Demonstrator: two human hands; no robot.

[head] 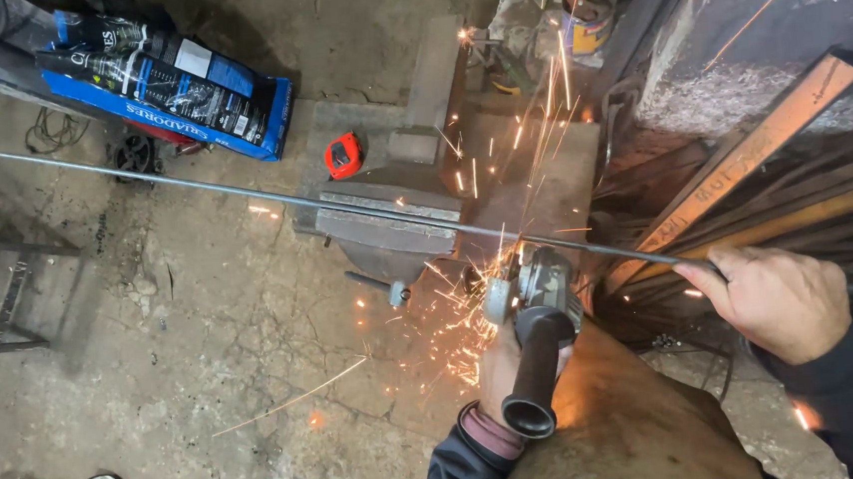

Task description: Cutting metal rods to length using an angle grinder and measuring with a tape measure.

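Both hands work: the left hand (500, 364) grips the angle grinder (536, 302) cutting the vise-clamped steel rod (243, 194), whose free end, beyond the cut, the right hand (776, 300) holds steady in closed fingers.

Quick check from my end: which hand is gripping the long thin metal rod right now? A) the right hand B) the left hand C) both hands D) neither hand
A: the right hand closes around the rod at its near end, while the left hand holds the angle grinder that throws sparks.

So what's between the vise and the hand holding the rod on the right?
In the head view, the rod runs from the vise to the right hand. Between them the left hand holds an angle grinder against it, throwing sparks.
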